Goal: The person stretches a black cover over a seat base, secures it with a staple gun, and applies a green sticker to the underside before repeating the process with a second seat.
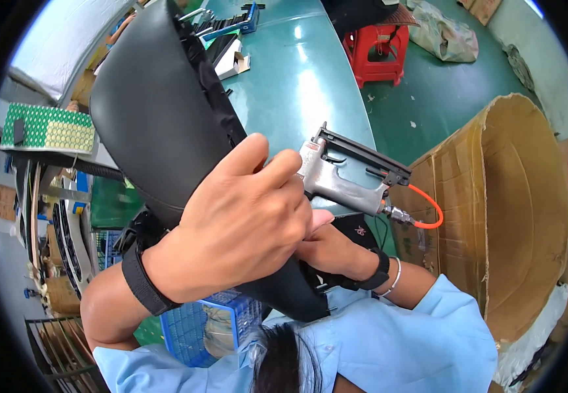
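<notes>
A large black leather-look padded piece [149, 105], like a chair back, stands tilted in front of me, its gathered fabric edge facing right. My left hand [244, 219] lies across its lower right edge with fingers curled in. What those fingers grip is hidden beneath the hand. Close against it from the right comes my right hand [330, 250], whose fingers are mostly covered by the left one. Just right of both hands, a silver and black staple gun [346, 180] lies at the table edge, joined to an orange air hose [433, 203].
The green table [274, 85] carries a small open white box [231, 60] and a blue tray [248, 21] of black parts. A tall open cardboard box [454, 216] stands at right. Beyond are a red stool [379, 56] and a sack [444, 33]. A blue crate [195, 327] sits below.
</notes>
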Demonstrator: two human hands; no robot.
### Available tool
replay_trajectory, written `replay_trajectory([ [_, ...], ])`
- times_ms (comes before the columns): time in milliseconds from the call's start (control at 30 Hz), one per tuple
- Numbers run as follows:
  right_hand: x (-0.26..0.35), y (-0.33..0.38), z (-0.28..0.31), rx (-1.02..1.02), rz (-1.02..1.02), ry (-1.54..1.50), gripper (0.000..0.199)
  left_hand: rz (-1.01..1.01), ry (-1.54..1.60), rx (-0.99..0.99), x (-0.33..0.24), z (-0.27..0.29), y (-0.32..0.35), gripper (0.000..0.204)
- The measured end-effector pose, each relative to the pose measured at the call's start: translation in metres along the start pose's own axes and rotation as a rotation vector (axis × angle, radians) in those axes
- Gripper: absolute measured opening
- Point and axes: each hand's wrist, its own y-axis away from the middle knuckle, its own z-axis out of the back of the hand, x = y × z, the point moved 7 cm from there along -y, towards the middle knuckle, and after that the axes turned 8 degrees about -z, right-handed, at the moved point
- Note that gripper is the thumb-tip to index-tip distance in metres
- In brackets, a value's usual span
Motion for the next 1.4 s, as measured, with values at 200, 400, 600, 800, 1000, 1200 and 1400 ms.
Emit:
replay_trajectory([
  [200,-0.005,0.003,0.007,0.111,-0.011,-0.194,0.021,0.014,-0.050,0.133,-0.005,-0.006,-0.012,0.040],
  [400,-0.013,0.009,0.025,0.121,-0.051,-0.328,0.023,-0.103,-0.060,0.200,-0.022,-0.012,-0.036,0.037],
  [600,0.001,0.013,0.021,0.339,-0.004,-0.428,0.024,-0.158,0.023,0.233,-0.055,-0.013,-0.019,0.019],
  [800,0.009,0.007,0.022,0.408,0.045,-0.403,0.020,-0.215,0.024,0.228,-0.049,-0.014,-0.022,0.023],
  [1000,-0.009,0.049,0.041,-0.094,0.041,-0.158,0.020,-0.122,-0.040,0.371,-0.037,-0.022,-0.018,0.026],
  [1200,-0.009,0.066,0.017,-0.254,0.142,-0.100,0.027,-0.166,-0.112,0.294,-0.045,-0.021,-0.026,0.034],
  [1400,-0.015,0.053,0.016,-0.213,0.117,-0.098,0.026,-0.129,-0.085,0.234,-0.042,-0.026,-0.011,0.034],
])
